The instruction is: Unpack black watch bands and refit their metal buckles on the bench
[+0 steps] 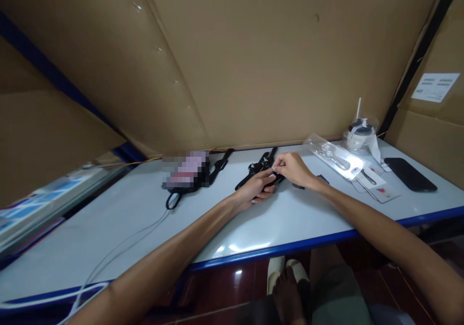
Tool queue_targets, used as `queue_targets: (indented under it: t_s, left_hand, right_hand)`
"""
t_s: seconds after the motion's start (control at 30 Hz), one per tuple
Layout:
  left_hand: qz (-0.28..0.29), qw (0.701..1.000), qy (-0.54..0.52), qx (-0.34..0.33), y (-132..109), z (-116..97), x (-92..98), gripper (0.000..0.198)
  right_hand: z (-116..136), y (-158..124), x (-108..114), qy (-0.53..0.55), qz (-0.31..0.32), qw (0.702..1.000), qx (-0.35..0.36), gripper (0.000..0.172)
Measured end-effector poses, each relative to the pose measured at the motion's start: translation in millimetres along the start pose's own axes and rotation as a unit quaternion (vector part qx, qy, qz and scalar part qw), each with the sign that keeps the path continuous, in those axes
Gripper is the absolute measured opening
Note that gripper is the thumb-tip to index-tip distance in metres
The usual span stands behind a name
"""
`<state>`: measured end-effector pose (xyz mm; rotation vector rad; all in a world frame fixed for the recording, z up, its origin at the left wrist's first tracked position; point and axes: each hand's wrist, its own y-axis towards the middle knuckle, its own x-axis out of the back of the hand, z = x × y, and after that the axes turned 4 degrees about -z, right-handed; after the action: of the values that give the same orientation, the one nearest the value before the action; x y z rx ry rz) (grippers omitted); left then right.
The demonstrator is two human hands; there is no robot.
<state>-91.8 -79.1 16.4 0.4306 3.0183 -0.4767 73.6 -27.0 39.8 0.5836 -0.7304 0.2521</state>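
Note:
My left hand (255,188) is closed at the middle of the table, its fingers curled round a small dark item that I cannot make out. Pinched fingertips of my right hand (292,168) meet the left hand's fingertips at that item. Just behind both hands lies a cluster of black objects (255,166) with shiny metal bits, partly covered by my left hand. A small dark piece (322,179) shows beside my right wrist.
To the left lie a partly pixelated pink and black item (189,170) and a black strap (220,166). On the right are clear plastic packs (335,156) with metal utensils, a bagged cup (358,139) with a straw, and a black phone (410,174). Cardboard (253,64) walls the back.

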Motion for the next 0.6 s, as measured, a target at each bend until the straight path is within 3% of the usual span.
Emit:
queue_targets:
  t_s: [0.13, 0.3, 0.47, 0.6]
  left_hand:
    - [0.008, 1.0, -0.016, 0.022, 3, 2, 6.1, 0.017]
    - [0.038, 0.997, -0.057, 0.023, 5, 4, 11.3, 0.021]
    - [0.047, 0.995, -0.079, 0.028, 6, 4, 14.2, 0.023]
    - [0.062, 0.993, -0.095, 0.021, 7, 5, 15.9, 0.026]
  right_hand:
    - [-6, 1, -2, 0.019, 0.001, 1.0, -0.006, 0.011]
    - [-13, 2, -5, -0.021, -0.022, 0.999, 0.045, 0.017]
    - [-15, 2, 0, 0.095, -0.062, 0.991, 0.069, 0.02]
    - [-12, 1, 3, 0.143, -0.044, 0.986, 0.077, 0.024]
